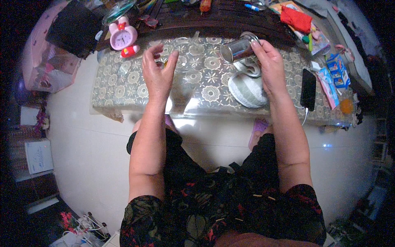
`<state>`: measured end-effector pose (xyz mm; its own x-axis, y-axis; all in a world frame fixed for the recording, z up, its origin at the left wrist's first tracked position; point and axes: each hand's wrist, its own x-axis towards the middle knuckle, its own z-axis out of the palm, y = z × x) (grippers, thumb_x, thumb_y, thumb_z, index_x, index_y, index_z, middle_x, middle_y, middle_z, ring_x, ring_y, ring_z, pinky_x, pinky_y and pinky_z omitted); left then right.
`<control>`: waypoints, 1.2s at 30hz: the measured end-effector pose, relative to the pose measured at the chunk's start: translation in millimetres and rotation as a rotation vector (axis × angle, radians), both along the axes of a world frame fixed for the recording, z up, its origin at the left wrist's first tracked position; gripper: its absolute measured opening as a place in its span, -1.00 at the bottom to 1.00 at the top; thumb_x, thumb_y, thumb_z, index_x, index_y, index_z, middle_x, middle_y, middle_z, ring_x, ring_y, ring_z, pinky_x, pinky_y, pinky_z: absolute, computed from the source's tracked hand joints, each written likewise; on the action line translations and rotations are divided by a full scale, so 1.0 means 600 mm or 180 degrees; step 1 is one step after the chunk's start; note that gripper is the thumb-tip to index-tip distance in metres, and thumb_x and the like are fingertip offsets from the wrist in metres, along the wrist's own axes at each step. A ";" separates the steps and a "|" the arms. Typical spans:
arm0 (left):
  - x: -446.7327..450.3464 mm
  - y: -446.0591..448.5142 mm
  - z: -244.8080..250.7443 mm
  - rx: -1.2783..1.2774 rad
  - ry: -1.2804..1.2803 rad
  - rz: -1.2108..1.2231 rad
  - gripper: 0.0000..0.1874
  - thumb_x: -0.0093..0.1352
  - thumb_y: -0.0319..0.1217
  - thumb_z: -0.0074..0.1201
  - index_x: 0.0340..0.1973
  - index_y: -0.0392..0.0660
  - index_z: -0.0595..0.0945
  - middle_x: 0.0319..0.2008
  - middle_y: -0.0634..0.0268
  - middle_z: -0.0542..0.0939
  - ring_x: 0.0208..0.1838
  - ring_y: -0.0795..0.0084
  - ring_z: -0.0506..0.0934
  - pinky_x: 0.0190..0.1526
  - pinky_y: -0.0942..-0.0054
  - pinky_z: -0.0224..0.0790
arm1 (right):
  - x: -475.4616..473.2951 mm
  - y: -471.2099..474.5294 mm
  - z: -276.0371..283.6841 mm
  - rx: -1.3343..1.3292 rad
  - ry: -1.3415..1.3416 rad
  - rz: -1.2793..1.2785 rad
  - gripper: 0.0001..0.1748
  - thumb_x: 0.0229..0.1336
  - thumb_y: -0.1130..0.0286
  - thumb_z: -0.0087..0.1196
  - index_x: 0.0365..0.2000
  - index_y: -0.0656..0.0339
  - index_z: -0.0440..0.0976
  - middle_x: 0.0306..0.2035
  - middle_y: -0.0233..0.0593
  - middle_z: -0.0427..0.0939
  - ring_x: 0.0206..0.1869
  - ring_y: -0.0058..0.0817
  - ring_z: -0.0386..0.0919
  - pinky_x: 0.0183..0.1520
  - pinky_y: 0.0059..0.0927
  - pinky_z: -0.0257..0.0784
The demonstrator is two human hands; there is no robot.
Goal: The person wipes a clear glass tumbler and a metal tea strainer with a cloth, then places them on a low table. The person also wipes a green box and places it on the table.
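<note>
My right hand (273,66) grips a shiny cylindrical cup (240,50), apparently metal, by its wider rim end. The cup is tilted on its side, its other end pointing left. Below it lies a folded white and pale green striped towel (248,89), partly hidden by my right hand and wrist. My left hand (157,69) is over the left half of the table, thumb and fingers apart and curved. Behind its thumb shows a small yellowish thing (165,63), mostly hidden; I cannot tell what it is.
A flower-patterned table cover (211,92) spreads before me under clear plastic. A pink alarm clock (122,38) stands at the back left. On the right lie a smartphone (308,89) with a white cable, blue packets (337,72) and a red cloth (296,19).
</note>
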<state>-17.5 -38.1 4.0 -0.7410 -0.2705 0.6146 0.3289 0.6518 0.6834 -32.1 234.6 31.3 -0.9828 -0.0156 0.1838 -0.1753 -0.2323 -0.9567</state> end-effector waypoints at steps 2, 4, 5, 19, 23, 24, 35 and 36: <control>-0.001 -0.015 -0.020 0.0137 -0.0801 0.0153 -0.44 0.21 -0.12 0.34 -0.09 -0.28 0.50 -0.21 0.07 0.57 -0.19 0.26 0.53 -0.12 0.34 0.41 | -0.001 0.002 -0.001 0.0010 0.0012 -0.0023 -0.81 0.33 0.32 0.03 -0.25 0.23 0.55 -0.32 -0.49 0.58 -0.27 -0.77 0.45 -0.14 -0.66 0.31; 0.001 -0.025 -0.044 0.0300 -0.0897 -0.0007 -0.44 0.22 -0.13 0.33 -0.08 -0.28 0.49 -0.21 0.06 0.57 -0.22 0.26 0.54 -0.12 0.32 0.42 | -0.002 0.002 -0.002 0.0038 0.0099 0.0022 -0.81 0.33 0.32 0.03 -0.25 0.23 0.55 -0.32 -0.49 0.58 -0.28 -0.77 0.44 -0.15 -0.67 0.31; 0.001 -0.029 -0.054 0.0402 -0.1111 -0.0061 -0.43 0.22 -0.14 0.33 -0.07 -0.28 0.48 -0.20 0.05 0.57 -0.24 0.26 0.54 -0.12 0.32 0.42 | -0.003 0.002 -0.003 0.0065 0.0095 -0.0033 -0.81 0.33 0.32 0.03 -0.25 0.23 0.54 -0.33 -0.50 0.57 -0.28 -0.77 0.43 -0.16 -0.67 0.30; 0.023 -0.005 -0.060 0.0548 -0.1186 -0.0977 -0.72 0.43 -0.29 0.08 -0.41 -0.25 0.64 -0.46 0.19 0.52 -0.31 0.38 0.52 -0.24 0.43 0.36 | 0.003 -0.011 0.002 0.0300 0.0448 -0.0413 -0.79 0.34 0.30 0.03 -0.23 0.22 0.54 -0.38 -0.59 0.53 -0.35 -0.81 0.37 -0.29 -0.63 0.32; 0.048 0.017 -0.049 0.0447 -0.1098 -0.1410 -0.81 0.40 -0.37 0.10 -0.35 -0.27 0.65 -0.32 0.17 0.53 -0.27 0.36 0.51 -0.20 0.45 0.37 | 0.016 -0.020 0.005 0.1557 0.1236 -0.0983 -0.82 0.26 0.34 0.12 -0.23 0.24 0.55 -0.36 -0.42 0.59 -0.31 -0.63 0.49 -0.19 -0.54 0.39; 0.051 0.021 -0.047 0.0358 -0.1040 -0.1436 -0.81 0.40 -0.37 0.11 -0.35 -0.26 0.65 -0.33 0.17 0.52 -0.26 0.35 0.51 -0.21 0.45 0.37 | 0.017 -0.023 0.005 0.1929 0.1645 -0.1120 -0.82 0.25 0.37 0.13 -0.22 0.26 0.55 -0.33 -0.38 0.60 -0.29 -0.60 0.50 -0.16 -0.55 0.39; 0.066 0.039 -0.021 -0.0138 -0.0853 -0.1330 -0.85 0.36 -0.39 0.16 -0.28 -0.23 0.65 -0.19 0.18 0.47 -0.26 0.36 0.58 -0.22 0.41 0.44 | 0.018 -0.044 -0.005 0.3062 0.3028 -0.0788 -0.78 0.02 0.44 0.25 -0.25 0.12 0.56 -0.30 -0.33 0.65 -0.20 -0.36 0.61 0.18 -0.14 0.29; 0.066 0.041 -0.020 -0.0163 -0.0777 -0.1348 -0.85 0.35 -0.39 0.16 -0.28 -0.23 0.65 -0.14 0.17 0.47 -0.24 0.34 0.59 -0.21 0.40 0.45 | 0.018 -0.046 -0.008 0.3095 0.3035 -0.0726 -0.77 0.01 0.44 0.25 -0.24 0.12 0.56 -0.29 -0.33 0.65 -0.19 -0.36 0.61 0.20 -0.13 0.27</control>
<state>22.1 -13.6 -8.0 -0.9035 0.1116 0.4138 0.4063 0.5301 0.7442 -21.2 206.8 26.6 -0.4822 -0.3813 0.7888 -0.7915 0.5756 -0.2056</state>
